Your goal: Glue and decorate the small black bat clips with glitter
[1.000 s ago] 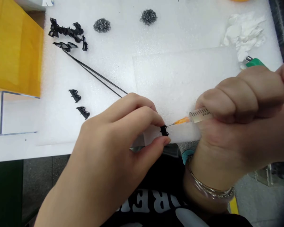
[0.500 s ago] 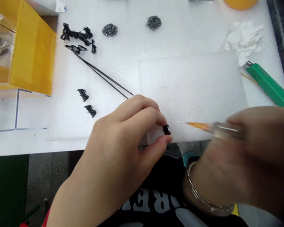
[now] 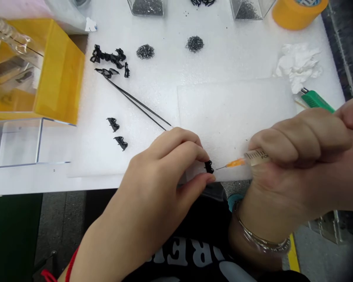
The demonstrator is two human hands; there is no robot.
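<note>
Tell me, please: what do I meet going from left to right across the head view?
Yellow box, two loose black parts, left dark pile, right dark pile, pinched black part in the left hand, orange needle hub, right hand.

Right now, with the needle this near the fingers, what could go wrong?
The syringe has its needle close to the left hand; a slip might prick it. The small black part is only pinched, so it could pop out. The tweezers lie by that hand; a bump might shift them.
</note>
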